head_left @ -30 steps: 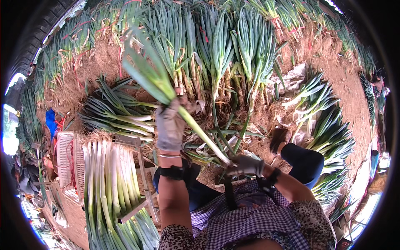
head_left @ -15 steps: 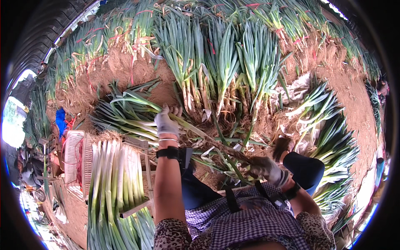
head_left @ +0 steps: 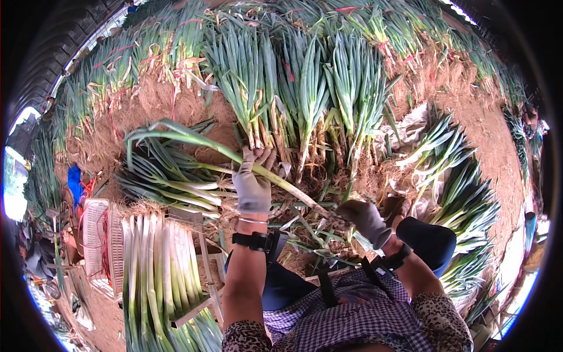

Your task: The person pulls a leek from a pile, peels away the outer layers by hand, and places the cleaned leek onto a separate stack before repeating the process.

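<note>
A long green onion [head_left: 296, 193] slants across in front of me, its bent green leaves at the upper left and its dirty root end at the lower right. My gloved left hand [head_left: 253, 185] is closed around the upper stalk. Down at the root end, my gloved right hand [head_left: 365, 223] has its fingers closed on the brownish base. Beyond my left hand, bundles of unpeeled green onions [head_left: 305, 88] stand upright on their roots. Left of it lies a heap of green onions with pale stalks [head_left: 176, 188].
Cleaned green onions [head_left: 161, 258] lie on a rack at lower left, beside a pale plastic basket [head_left: 97, 240]. More onions [head_left: 463, 223] are piled at the right. Loose leaves and roots litter the soil [head_left: 498, 141]. Tied bundles [head_left: 164, 53] line the back.
Dry outer layers have come away from the stalk, which now looks paler. My left hand has shifted right and its fingers point upward; my right hand has moved slightly up and left.
</note>
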`<action>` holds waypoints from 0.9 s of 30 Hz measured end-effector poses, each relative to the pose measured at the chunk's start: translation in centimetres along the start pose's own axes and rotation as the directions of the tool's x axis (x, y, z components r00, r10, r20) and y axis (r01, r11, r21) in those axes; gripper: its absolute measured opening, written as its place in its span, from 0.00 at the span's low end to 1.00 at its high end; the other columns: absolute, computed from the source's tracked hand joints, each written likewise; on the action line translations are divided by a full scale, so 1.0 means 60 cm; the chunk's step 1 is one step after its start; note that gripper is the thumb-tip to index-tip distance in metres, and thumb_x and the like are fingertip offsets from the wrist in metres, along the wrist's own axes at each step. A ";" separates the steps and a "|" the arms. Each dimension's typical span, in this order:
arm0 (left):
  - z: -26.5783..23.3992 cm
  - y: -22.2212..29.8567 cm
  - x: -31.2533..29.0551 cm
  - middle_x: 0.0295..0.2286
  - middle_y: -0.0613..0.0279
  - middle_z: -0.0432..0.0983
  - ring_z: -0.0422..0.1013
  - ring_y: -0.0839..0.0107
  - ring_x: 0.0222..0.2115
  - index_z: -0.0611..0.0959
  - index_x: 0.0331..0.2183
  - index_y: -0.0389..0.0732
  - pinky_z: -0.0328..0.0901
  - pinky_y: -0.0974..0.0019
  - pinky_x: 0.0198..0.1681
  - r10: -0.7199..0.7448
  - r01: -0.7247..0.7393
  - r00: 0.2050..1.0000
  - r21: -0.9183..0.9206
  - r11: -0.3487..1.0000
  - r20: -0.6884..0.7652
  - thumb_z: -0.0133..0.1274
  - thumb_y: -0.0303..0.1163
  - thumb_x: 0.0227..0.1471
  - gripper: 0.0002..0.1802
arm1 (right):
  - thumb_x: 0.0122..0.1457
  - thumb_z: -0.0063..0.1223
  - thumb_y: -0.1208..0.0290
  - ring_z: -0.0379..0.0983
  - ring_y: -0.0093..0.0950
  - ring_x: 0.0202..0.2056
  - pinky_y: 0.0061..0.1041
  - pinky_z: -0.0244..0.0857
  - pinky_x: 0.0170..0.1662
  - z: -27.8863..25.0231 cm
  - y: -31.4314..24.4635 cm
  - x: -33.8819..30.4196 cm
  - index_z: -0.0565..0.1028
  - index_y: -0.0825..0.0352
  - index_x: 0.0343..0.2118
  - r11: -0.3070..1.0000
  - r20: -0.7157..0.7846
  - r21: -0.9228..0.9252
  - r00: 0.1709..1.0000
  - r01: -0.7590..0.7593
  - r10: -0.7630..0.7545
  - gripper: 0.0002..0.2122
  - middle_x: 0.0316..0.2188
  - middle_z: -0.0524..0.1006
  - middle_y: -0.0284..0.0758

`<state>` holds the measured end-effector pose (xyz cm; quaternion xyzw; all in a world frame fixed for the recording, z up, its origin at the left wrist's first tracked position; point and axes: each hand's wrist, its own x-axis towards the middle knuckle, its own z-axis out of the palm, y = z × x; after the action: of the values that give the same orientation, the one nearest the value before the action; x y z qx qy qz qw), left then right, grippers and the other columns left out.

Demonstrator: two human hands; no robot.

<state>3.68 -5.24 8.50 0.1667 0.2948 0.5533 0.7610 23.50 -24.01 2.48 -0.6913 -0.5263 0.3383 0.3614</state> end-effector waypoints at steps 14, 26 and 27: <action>-0.051 -0.077 -0.006 0.42 0.60 0.69 0.67 0.71 0.42 0.69 0.48 0.36 0.62 0.68 0.48 -0.038 0.278 0.829 -0.352 0.894 0.558 0.39 0.31 0.58 0.17 | 0.59 0.46 0.67 0.59 0.38 0.54 0.32 0.52 0.56 0.154 -0.228 0.174 0.67 0.67 0.49 0.771 -0.375 0.190 0.771 0.608 -0.516 0.17 0.51 0.64 0.45; -0.077 -0.058 -0.011 0.45 0.57 0.68 0.63 0.64 0.47 0.71 0.47 0.38 0.58 0.56 0.53 -0.110 0.194 0.932 -0.220 0.956 0.345 0.42 0.46 0.57 0.23 | 0.55 0.51 0.66 0.61 0.41 0.51 0.35 0.57 0.54 0.154 -0.252 0.191 0.68 0.65 0.46 0.795 -0.467 -0.105 0.676 0.598 -0.570 0.16 0.46 0.67 0.44; -0.058 -0.063 -0.013 0.45 0.56 0.67 0.62 0.64 0.48 0.70 0.47 0.37 0.56 0.55 0.53 -0.074 0.182 0.934 -0.288 0.940 0.349 0.40 0.50 0.57 0.26 | 0.55 0.51 0.66 0.60 0.41 0.53 0.35 0.54 0.56 0.148 -0.273 0.182 0.68 0.64 0.47 0.806 -0.399 -0.184 0.707 0.562 -0.584 0.17 0.47 0.67 0.43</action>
<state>4.11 -7.51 3.81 0.1141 0.0799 0.5056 0.8514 10.42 -9.10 10.99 -0.5598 -0.6278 0.0325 0.5399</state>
